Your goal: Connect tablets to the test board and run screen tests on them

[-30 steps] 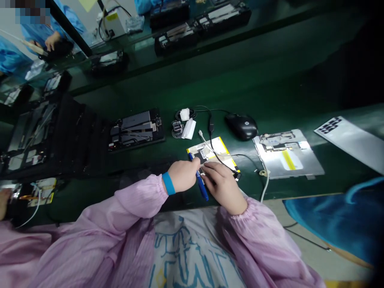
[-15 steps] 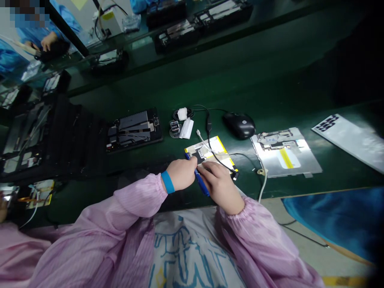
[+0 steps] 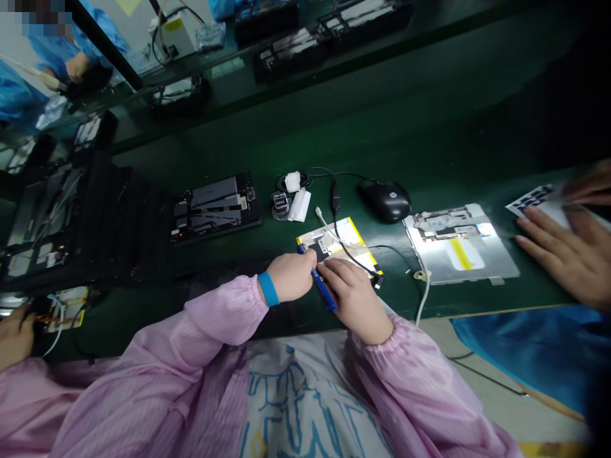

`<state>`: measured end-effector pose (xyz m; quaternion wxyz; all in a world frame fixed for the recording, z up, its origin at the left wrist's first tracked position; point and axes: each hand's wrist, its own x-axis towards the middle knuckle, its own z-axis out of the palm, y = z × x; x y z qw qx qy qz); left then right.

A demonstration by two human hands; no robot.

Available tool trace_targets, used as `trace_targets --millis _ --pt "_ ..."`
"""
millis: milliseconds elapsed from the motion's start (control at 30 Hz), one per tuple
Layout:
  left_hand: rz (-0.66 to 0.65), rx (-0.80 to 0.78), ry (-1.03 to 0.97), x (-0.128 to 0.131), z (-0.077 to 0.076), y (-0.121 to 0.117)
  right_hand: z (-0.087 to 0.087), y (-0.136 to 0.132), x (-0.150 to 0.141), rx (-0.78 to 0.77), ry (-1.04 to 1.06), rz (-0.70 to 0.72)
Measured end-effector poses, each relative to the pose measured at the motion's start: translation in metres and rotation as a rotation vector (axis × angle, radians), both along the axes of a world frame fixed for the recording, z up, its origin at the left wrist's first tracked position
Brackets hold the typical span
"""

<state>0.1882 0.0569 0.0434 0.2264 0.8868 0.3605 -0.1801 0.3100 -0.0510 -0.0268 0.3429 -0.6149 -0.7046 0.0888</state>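
My left hand [image 3: 292, 277], with a blue band at the wrist, is closed. Its thumb and index finger grip the upper part of a slim blue pen-like tool [image 3: 325, 294], whose far end pokes out beyond them. My right hand [image 3: 354, 294] is curled against the tool's other side, fingers close together; what is under its fingertips is hidden. Just beyond both hands lies a flat battery pack [image 3: 368, 257] with yellow edges. A white cable [image 3: 329, 227] and a thin black cable [image 3: 335, 219] cross over it.
A black mouse [image 3: 386, 201] and a silver metal plate with a circuit board [image 3: 465, 254] lie to the right. An opened tablet [image 3: 216, 207] and stacked black trays [image 3: 42, 216] are leftward. A co-worker's hand [image 3: 570, 257] rests on a white sheet [image 3: 537, 197]; another person's hand [image 3: 15, 334] is far left.
A co-worker's hands have come in at the right over the white sheet. At the far left, another person's hand has moved further into view. My hands hold nearly the same pose.
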Motion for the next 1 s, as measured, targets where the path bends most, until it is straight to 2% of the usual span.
trace_targets --millis 200,367,500,600,700,767,833,900,1000 --pt "-0.012 0.01 -0.017 0.0 -0.001 0.0 0.002 0.0 -0.005 -0.03 -0.103 -0.013" --pt "0.076 -0.128 -0.164 -0.011 0.014 -0.003 -0.003 -0.003 -0.012 -0.048 -0.148 -0.035" --pt "0.167 -0.284 -0.383 -0.042 0.037 -0.005 -0.006 -0.004 -0.012 -0.064 -0.121 -0.026" --pt "0.317 -0.348 -0.488 -0.081 0.053 -0.003 -0.004 -0.002 -0.006 -0.054 0.02 -0.031" --pt "0.578 -0.203 -0.52 -0.129 0.061 0.001 -0.002 -0.001 0.001 -0.065 0.221 -0.054" --pt "0.756 -0.019 -0.514 -0.162 0.059 0.003 -0.001 0.002 0.005 -0.094 0.313 -0.09" --pt "0.904 0.189 -0.422 -0.192 0.054 0.003 0.0 0.006 0.007 -0.123 0.329 -0.122" --pt "0.991 0.333 -0.239 -0.216 0.046 0.0 0.002 0.011 0.008 -0.12 0.281 -0.129" --pt "1.02 0.358 -0.099 -0.234 0.037 -0.007 0.003 0.018 0.007 -0.065 0.18 -0.076"
